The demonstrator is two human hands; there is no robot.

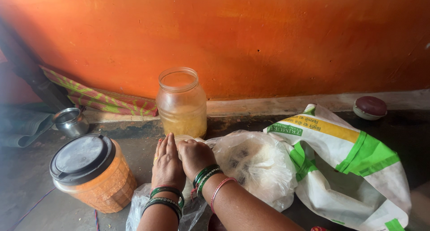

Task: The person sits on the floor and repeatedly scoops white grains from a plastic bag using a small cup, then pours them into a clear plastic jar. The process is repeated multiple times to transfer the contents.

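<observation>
Both hands (179, 161) pressed together just before the open glass jar (181, 103).

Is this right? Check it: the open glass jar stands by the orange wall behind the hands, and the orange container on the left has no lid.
One error: the orange container wears a dark lid, as the head view shows. The open glass jar does stand by the orange wall, behind the left hand and right hand.

Dim warm light, soft shadows, dark corners
</observation>
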